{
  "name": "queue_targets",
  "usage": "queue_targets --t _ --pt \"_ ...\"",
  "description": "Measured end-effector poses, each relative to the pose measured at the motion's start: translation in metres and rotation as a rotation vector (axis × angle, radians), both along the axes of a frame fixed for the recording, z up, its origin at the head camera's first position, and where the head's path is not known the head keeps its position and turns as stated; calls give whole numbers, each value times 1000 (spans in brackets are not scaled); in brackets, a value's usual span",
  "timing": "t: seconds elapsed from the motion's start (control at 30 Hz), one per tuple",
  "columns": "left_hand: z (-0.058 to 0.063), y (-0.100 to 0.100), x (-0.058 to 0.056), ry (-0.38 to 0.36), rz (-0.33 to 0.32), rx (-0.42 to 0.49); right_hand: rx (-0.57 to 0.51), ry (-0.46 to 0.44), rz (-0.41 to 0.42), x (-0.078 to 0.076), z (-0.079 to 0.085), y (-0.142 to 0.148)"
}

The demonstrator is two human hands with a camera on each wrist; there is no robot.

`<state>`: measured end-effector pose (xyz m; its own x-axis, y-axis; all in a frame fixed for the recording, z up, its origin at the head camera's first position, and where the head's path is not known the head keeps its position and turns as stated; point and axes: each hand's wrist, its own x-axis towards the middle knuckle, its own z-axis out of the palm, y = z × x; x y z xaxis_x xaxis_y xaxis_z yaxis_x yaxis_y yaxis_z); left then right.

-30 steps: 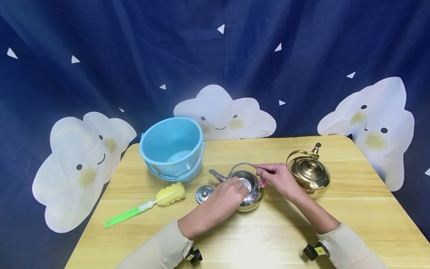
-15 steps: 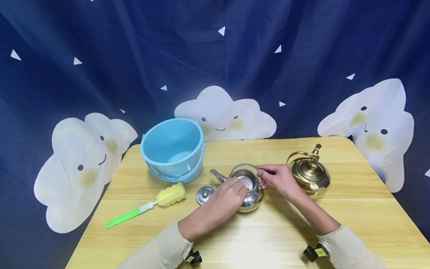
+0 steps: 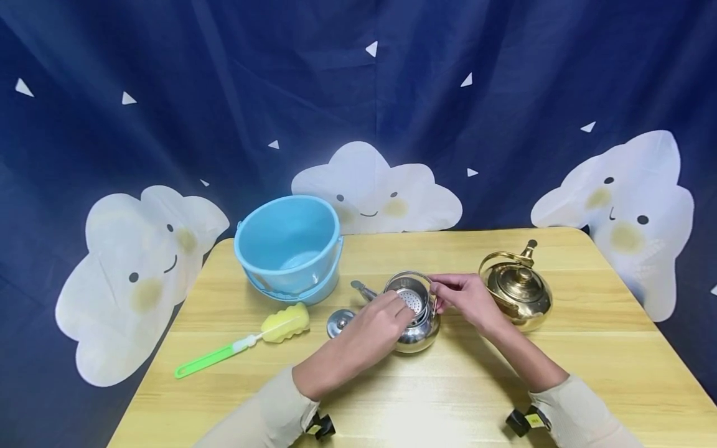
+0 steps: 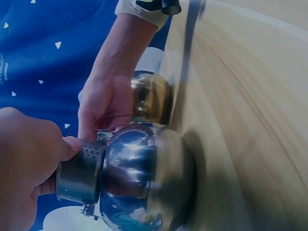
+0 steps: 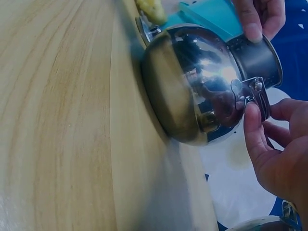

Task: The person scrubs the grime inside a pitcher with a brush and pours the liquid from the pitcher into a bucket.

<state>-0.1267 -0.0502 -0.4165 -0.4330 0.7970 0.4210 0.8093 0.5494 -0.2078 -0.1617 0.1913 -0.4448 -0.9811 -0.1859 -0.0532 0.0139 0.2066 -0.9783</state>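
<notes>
A silver teapot (image 3: 419, 336) stands upright on the table, its spout toward the back left. My left hand (image 3: 376, 330) pinches the wall of a perforated metal tea strainer (image 4: 79, 171), which stands partly out of the teapot's mouth. In the right wrist view the strainer (image 5: 257, 60) rises above the round body, with left fingertips on its rim. My right hand (image 3: 465, 298) pinches the base of the teapot's handle (image 5: 260, 96) between thumb and fingers. The silver lid (image 3: 339, 323) lies on the table to the left, partly hidden by my left arm.
A gold teapot (image 3: 518, 292) with its lid on stands beyond my right forearm. At the back left is a light blue bucket (image 3: 288, 280). A yellow sponge brush (image 3: 284, 323) with a green handle lies in front of it on the wooden table (image 3: 476, 398).
My left hand and the strainer shift very slightly upward in the head view. My right hand keeps its hold on the handle, and the teapot stays in place.
</notes>
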Motion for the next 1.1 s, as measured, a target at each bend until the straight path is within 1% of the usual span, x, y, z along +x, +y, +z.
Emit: queue_targets --t 0.2,0.37,0.47,0.73,0.9,1.0,1.1 --pt "3 -2 0 21 -31 25 12 -20 -14 0 1 0" --pt "6 -2 0 22 -44 31 9 -27 -24 0 1 1" --pt "7 -2 0 24 -45 35 1 -25 -15 0 2 2" --pt "11 -7 0 17 -68 77 -7 -28 -13 0 2 3" --pt "14 -11 -1 10 -57 101 5 -21 -6 0 3 2" --pt "15 -12 -1 -7 -53 118 16 -24 -13 0 4 2" --pt "14 -12 -1 -7 -53 124 27 -30 -21 1 3 1"
